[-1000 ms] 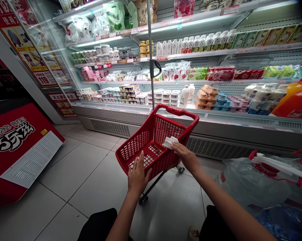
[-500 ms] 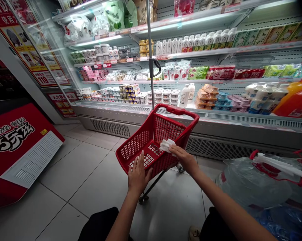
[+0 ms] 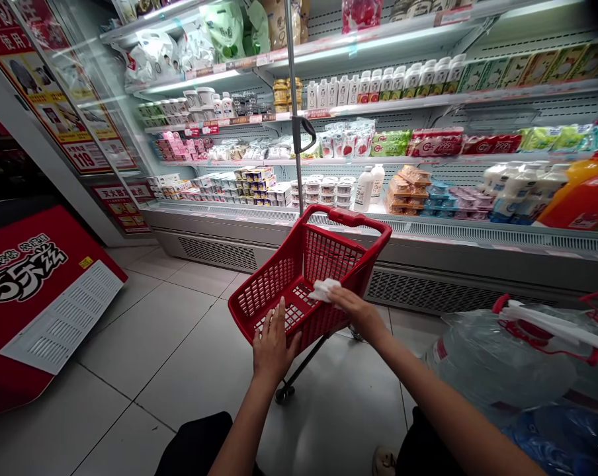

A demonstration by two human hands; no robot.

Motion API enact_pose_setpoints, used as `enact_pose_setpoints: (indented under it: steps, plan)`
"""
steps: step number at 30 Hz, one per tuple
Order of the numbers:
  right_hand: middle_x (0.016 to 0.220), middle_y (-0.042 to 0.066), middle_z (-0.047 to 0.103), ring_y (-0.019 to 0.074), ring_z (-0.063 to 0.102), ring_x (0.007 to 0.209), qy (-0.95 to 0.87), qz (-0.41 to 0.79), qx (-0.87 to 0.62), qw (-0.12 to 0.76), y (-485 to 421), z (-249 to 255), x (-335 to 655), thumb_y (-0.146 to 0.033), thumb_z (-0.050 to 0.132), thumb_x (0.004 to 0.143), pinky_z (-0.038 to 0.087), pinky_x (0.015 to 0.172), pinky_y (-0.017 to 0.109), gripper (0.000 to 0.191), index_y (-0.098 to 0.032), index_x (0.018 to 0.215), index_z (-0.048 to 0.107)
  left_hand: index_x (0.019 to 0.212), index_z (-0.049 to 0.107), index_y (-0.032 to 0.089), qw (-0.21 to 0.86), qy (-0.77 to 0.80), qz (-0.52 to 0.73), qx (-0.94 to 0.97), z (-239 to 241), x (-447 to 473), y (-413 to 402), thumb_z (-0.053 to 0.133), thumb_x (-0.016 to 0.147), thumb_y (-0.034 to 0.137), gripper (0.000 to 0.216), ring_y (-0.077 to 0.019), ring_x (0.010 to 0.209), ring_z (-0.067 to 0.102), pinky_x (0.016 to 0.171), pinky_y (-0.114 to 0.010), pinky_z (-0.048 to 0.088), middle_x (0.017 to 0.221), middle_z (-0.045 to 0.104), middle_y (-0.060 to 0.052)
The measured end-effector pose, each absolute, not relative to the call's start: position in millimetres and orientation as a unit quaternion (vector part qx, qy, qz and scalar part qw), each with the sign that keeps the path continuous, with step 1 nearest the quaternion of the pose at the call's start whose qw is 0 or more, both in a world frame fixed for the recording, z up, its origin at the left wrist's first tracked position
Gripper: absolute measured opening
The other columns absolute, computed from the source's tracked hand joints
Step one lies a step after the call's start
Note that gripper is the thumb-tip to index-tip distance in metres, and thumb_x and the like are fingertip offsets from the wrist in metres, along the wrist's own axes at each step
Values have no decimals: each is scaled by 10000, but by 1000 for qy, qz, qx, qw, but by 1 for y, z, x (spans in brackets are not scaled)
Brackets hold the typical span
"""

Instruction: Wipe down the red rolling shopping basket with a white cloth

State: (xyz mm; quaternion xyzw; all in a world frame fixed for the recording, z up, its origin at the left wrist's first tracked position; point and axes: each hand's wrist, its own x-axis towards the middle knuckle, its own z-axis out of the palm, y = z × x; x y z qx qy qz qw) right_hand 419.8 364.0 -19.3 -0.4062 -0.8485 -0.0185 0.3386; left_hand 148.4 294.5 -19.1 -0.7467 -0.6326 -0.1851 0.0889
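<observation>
The left hand (image 3: 272,347) lies flat on the near rim of the red basket (image 3: 279,281), fingers spread and pressed on the mesh wall, closed round nothing. The right hand (image 3: 351,307) rests on the basket's right rim, its fingers pinched on a white cloth (image 3: 323,289) that sits bunched just ahead of the fingertips, touching the rim and hanging a little inside. The basket stands tilted on a wheeled frame, a wheel (image 3: 282,395) showing below the left hand, on the tiled floor (image 3: 180,357). Its handle (image 3: 358,219) is at the far side, beyond both hands. Behind it runs a lit chiller (image 3: 428,165) stocked with cartons and bottles. Right of the right arm lie large water jugs (image 3: 502,363). Far left of the left hand leans a red sign (image 3: 26,284).
</observation>
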Motion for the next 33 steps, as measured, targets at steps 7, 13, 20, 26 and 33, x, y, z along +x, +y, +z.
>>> enact_pose_setpoints:
  steps: [7, 13, 20, 26, 33]
  plan:
    - [1498, 28, 598, 177, 509, 1428, -869, 5, -376, 323, 343, -29, 380, 51, 462, 904, 493, 1159, 375, 656, -288, 1454, 578, 1637, -147, 278, 109, -625, -188, -749, -21, 151, 296, 463, 1031, 437, 874, -280, 1488, 424, 1069, -454, 508, 1673, 361, -72]
    - [1489, 28, 607, 173, 527, 1412, -882, 6, -345, 322, 347, -27, 391, 25, 482, 918, 525, 1121, 352, 659, -307, 1484, 543, 1639, -140, 275, 113, -625, -191, -749, -23, 149, 296, 455, 1032, 447, 867, -291, 1480, 434, 1057, -459, 515, 1667, 369, -86]
    - [1487, 50, 607, 211, 535, 1409, -831, -19, -429, 353, 367, -20, 419, 22, 478, 894, 511, 1146, 428, 664, -291, 1473, 562, 1649, -100, 284, 105, -627, -202, -745, -24, 154, 297, 464, 1026, 468, 860, -300, 1481, 434, 1051, -483, 521, 1652, 398, -87]
    - [1482, 40, 613, 167, 490, 1442, -892, -4, -318, 323, 326, -34, 357, 19, 493, 921, 508, 1137, 339, 626, -259, 1478, 552, 1667, 41, 262, 102, -614, -205, -756, -26, 148, 298, 511, 1011, 382, 816, -285, 1477, 447, 1089, -478, 497, 1633, 429, -85]
    - [1482, 4, 613, 164, 583, 1358, -860, -89, -409, 293, 383, -6, 450, 55, 430, 871, 578, 1041, 304, 697, -318, 1439, 588, 1588, 376, 310, 87, -572, -206, -789, -28, 136, 300, 424, 1060, 443, 547, -247, 1410, 535, 1126, -476, 472, 1554, 541, -52]
